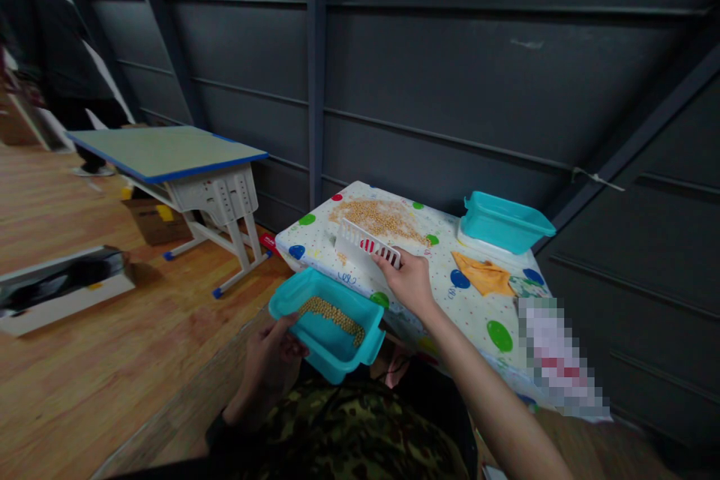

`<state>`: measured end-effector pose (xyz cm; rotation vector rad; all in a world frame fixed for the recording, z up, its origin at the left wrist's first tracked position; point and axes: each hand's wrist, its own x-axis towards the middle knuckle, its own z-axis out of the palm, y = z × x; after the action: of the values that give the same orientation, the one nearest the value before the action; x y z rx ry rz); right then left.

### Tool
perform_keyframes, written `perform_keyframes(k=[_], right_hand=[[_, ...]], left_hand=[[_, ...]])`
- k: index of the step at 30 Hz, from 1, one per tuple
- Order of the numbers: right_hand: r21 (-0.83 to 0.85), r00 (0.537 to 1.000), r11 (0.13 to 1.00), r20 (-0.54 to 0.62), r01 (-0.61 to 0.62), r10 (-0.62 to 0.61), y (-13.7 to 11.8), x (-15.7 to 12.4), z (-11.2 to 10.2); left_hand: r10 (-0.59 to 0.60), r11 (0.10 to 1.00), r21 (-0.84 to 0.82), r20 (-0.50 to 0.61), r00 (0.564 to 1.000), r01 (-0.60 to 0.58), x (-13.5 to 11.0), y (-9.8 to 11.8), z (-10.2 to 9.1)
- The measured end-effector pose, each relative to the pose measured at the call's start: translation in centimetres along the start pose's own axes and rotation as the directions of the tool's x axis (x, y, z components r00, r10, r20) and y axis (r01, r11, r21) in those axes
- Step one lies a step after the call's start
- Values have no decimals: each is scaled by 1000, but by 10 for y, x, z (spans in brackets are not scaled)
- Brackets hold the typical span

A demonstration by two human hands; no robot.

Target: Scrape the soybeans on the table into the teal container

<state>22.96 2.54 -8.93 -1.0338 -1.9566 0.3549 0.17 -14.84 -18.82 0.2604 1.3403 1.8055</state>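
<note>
Camouflage sleeve at bottom of view. Left hand fingers curled shut around near end of a teal tub, held in the air just off the table's near-left edge, rim about level with the edge; tub tilted a bit. A strip of soybeans lies inside the tub along its far wall. Right hand reaches over the table, which has a polka-dot cloth; thumb and fingers pinched on right end of a white slotted scraper. Scraper stands on its long edge on the cloth near the left edge, slightly tilted, just in front of the loose soybean pile spread toward the far-left corner. Can't tell if scraper touches the pile. Orange cloth lies crumpled mid-table toward the right side. Second teal tub sits at the far-right corner on a white lid, well apart from both hands. Off to the left, a separate desk with blue edging stands on the wooden floor, against the dark grey wall
</note>
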Motion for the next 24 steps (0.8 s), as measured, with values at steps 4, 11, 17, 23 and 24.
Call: perform_keyframes(k=[4,11,17,23,24], right_hand=[[-2,998,998,15,55,-55,6,-5,-1],[-9,967,968,55,250,-249,10,-22,-3],[-33,898,897,5,441,-441,11,-46,-5],[-60,796,793,27,606,-605,7,-61,-11],[-63,785,783,26,619,-619,7,-62,-11]], left_hand=[[10,1000,-5,-17,1000,-10,4,-1,-3],[1,999,-46,-5,1000,-1,9,-4,-6],[12,1000,-24,-2,1000,-12,11,-8,-7],[7,1000,-1,-10,1000,-7,7,-2,-3],[5,1000,-2,-8,1000,-5,5,0,-2]])
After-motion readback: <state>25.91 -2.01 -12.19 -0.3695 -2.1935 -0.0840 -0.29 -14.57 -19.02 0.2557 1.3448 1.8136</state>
